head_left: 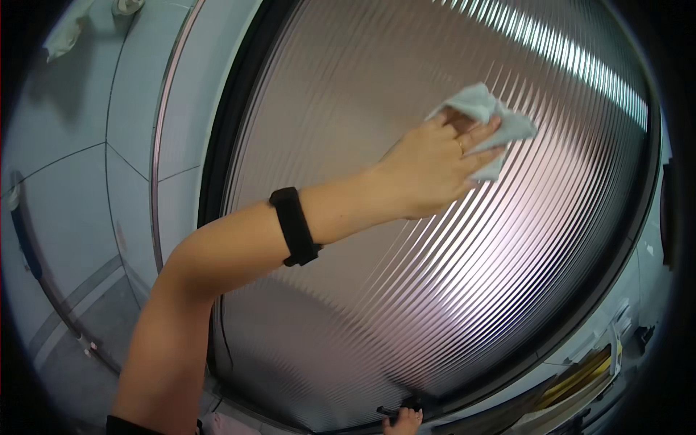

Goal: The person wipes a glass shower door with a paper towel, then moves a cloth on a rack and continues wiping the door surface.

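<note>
My left hand (433, 163) reaches across a large pane of ribbed glass (326, 239) in a black frame. Its fingers press a pale blue-green cloth (516, 127) against the upper right part of the pane. A ring sits on one finger, and a black band (295, 226) wraps the left forearm. At the bottom edge my right hand (404, 423) closes around a small black handle (390, 412) by the frame's lower side. Only part of that hand shows.
Pale tiled walls (65, 109) stand to the left, with a long dark-handled pole (25, 239) leaning there. Something white (65, 38) hangs at the upper left. Yellow and dark long items (580, 377) lie at the lower right, beyond the frame.
</note>
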Demonstrator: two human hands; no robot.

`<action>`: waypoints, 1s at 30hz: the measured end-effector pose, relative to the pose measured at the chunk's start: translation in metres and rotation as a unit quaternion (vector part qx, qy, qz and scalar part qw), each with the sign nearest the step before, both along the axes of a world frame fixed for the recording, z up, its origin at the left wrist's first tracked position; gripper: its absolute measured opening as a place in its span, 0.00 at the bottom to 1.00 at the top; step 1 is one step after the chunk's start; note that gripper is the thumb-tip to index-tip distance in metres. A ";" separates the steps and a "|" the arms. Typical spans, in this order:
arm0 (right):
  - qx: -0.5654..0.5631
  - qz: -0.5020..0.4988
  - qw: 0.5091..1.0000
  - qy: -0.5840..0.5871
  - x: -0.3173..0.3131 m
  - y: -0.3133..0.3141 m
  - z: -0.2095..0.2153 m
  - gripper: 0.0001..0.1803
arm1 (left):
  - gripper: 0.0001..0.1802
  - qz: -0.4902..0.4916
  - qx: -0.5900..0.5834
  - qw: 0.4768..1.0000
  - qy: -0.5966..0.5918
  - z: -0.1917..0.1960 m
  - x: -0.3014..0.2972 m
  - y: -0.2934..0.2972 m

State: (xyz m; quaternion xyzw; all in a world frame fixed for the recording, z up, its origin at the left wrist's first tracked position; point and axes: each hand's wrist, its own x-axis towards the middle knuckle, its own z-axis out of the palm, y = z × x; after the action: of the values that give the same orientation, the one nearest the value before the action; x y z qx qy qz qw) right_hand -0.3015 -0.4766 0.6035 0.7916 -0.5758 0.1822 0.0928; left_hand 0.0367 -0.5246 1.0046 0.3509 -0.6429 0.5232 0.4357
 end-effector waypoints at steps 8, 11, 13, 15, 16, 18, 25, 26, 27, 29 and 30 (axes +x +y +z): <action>0.027 0.010 1.000 -0.007 -0.003 -0.009 0.000 0.23 | 0.25 0.047 -0.082 0.988 0.126 0.048 0.091 0.017; 0.028 0.014 0.999 -0.005 -0.003 -0.011 -0.002 0.23 | 0.23 0.231 0.039 0.934 0.271 0.077 0.124 0.043; 0.033 0.024 0.999 -0.003 -0.002 -0.013 -0.003 0.23 | 0.27 0.201 -0.009 0.953 0.224 0.080 0.169 0.033; 0.032 0.022 0.999 -0.016 -0.003 -0.010 -0.006 0.23 | 0.30 0.204 0.025 0.954 0.220 0.069 0.180 0.028; 0.035 0.027 0.999 -0.017 -0.002 -0.009 -0.007 0.23 | 0.29 0.182 -0.033 0.963 0.194 0.053 0.183 0.021; 0.007 0.008 1.000 -0.006 -0.004 -0.006 -0.008 0.24 | 0.29 0.158 -0.082 0.970 0.165 0.013 0.185 0.019; 0.056 -0.008 0.998 0.007 0.000 -0.002 0.008 0.26 | 0.34 0.121 0.073 0.955 0.260 -0.151 0.150 0.044; 0.053 -0.013 0.999 0.002 0.002 -0.001 0.010 0.26 | 0.35 0.145 0.105 0.939 0.295 -0.175 0.144 0.047; 0.048 -0.015 0.999 0.008 0.002 -0.003 0.010 0.25 | 0.35 0.124 0.104 0.946 0.282 -0.200 0.145 0.048; 0.060 -0.007 0.998 0.020 0.008 -0.007 0.012 0.25 | 0.34 0.088 0.140 0.931 0.327 -0.253 0.139 0.061; 0.067 -0.017 0.997 0.032 0.008 -0.007 0.014 0.24 | 0.34 0.078 0.179 0.905 0.377 -0.283 0.132 0.058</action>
State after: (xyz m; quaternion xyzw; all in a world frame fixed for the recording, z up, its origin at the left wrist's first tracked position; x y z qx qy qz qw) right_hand -0.2936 -0.4835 0.6177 0.7915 -0.5969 0.1160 0.0611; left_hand 0.1691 -0.4664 0.7213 0.6433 -0.4839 0.2598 0.5334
